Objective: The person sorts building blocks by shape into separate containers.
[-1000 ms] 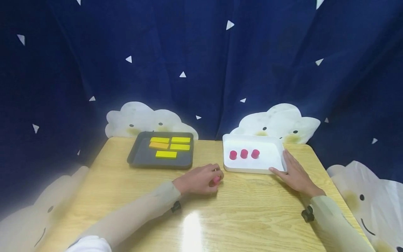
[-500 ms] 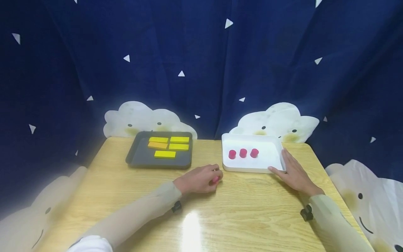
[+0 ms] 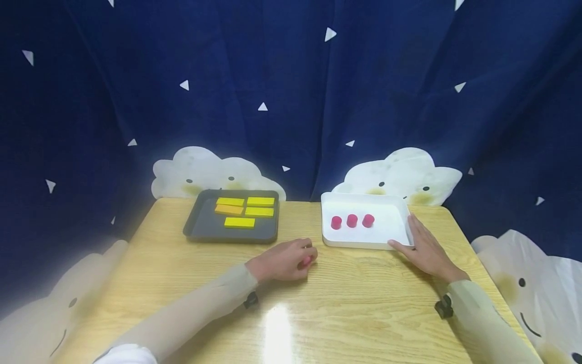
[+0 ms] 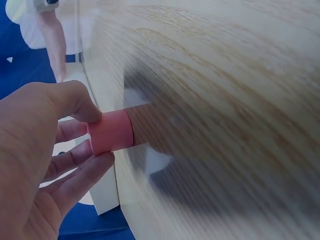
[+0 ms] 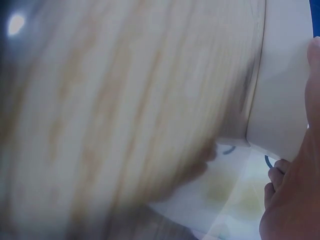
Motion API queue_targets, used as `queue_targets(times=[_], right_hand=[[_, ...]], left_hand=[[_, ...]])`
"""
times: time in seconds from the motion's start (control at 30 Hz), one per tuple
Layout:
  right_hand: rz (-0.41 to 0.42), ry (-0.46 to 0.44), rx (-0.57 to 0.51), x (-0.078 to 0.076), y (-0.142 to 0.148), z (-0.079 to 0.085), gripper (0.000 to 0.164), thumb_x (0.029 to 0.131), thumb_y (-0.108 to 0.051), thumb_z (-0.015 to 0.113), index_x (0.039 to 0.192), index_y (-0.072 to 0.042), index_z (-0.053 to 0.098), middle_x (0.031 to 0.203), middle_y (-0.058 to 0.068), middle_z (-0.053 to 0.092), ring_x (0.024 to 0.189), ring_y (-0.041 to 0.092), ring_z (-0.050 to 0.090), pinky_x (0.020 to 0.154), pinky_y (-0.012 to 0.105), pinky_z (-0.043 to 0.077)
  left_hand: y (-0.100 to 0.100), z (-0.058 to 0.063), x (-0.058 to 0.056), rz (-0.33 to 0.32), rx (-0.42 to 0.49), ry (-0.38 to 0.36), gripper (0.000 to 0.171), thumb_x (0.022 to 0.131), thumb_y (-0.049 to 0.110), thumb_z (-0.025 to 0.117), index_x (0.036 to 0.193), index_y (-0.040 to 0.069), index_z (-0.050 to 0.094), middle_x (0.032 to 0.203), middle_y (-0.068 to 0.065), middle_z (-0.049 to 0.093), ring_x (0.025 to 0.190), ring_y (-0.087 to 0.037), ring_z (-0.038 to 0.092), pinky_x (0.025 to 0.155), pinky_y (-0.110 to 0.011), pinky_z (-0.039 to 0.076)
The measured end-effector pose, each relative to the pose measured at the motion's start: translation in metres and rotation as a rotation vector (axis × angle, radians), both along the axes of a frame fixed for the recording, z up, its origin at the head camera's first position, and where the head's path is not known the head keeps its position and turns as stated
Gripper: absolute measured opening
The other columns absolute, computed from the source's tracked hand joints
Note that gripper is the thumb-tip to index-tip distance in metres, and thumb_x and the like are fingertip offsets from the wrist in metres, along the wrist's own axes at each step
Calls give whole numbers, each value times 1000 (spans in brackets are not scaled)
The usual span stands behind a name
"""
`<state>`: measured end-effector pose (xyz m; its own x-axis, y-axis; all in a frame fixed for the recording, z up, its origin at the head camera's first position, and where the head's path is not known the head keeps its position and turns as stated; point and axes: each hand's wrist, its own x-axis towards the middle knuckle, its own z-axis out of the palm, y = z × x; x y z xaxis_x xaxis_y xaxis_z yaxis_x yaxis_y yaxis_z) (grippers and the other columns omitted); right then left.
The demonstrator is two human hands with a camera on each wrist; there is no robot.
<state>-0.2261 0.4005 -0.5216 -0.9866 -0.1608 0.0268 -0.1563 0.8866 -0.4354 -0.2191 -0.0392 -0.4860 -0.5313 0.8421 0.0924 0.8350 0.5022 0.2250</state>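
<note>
My left hand (image 3: 285,260) pinches a pinkish-red cylinder block (image 4: 112,132) between thumb and fingers, low over the table in front of the gap between two trays. In the left wrist view the block's far end is right at the wood and its reflection. To the right, my right hand (image 3: 426,252) lies at the white tray's (image 3: 359,245) near right corner, fingers straight along its right side and thumb on the front rim. Inside that tray three red cylinder blocks (image 3: 352,221) stand in a row, towards the left. The right wrist view shows the tray's outer wall (image 5: 282,75) beside the hand.
A dark grey tray (image 3: 204,233) stands at the back left, holding several yellow rectangular blocks (image 3: 239,223) and one orange block (image 3: 229,209). Behind the wooden table (image 3: 345,313) hangs a navy curtain (image 3: 254,60) with white triangles and cloud faces.
My left hand has shifted slightly left, away from the white tray, still holding the red cylinder block. The right hand and both trays stay in place.
</note>
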Motion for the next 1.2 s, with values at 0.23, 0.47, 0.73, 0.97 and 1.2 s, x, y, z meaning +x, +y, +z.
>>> queue_targets(times=[0.23, 0.47, 0.73, 0.97, 1.2], right_hand=[[-8, -7, -1, -1, 2, -1, 114, 102, -66, 60, 171, -5, -8, 179, 21, -9, 162, 51, 4, 126, 76, 11], [-9, -15, -1, -3, 3, -3, 116, 101, -69, 59, 171, -5, -9, 179, 21, -9, 162, 53, 4, 125, 77, 12], [-2, -9, -4, -3, 3, -3, 116, 101, -67, 60, 171, -4, -7, 178, 25, -3, 162, 52, 4, 125, 76, 12], [-2, -9, -2, -2, 3, -3, 116, 101, -67, 60, 171, -3, -7, 178, 25, -4, 162, 51, 4, 126, 75, 11], [-3, -1, 4, -3, 3, -2, 115, 102, -67, 60, 171, -3, -6, 178, 26, -2, 162, 52, 6, 126, 75, 13]], left_hand=[[-1, 6, 0, 14, 20, -23, 10, 94, 15, 74, 100, 19, 66, 94, 7, 53, 82, -8, 52, 66, -14, 44], [13, 27, -4, -8, 59, 29, 8, 98, 18, 72, 104, 16, 69, 94, 5, 54, 82, -9, 53, 67, -15, 45], [40, 50, -21, -42, 94, 64, 13, 96, 16, 71, 108, 16, 68, 101, 4, 57, 91, -10, 56, 75, -14, 48], [74, 62, -38, -83, 126, 82, 18, 94, 12, 70, 112, 12, 69, 105, 0, 61, 95, -12, 57, 82, -16, 48], [106, 73, -50, -103, 122, 115, 21, 96, 16, 69, 117, 15, 72, 104, 0, 62, 95, -11, 58, 77, -16, 47]])
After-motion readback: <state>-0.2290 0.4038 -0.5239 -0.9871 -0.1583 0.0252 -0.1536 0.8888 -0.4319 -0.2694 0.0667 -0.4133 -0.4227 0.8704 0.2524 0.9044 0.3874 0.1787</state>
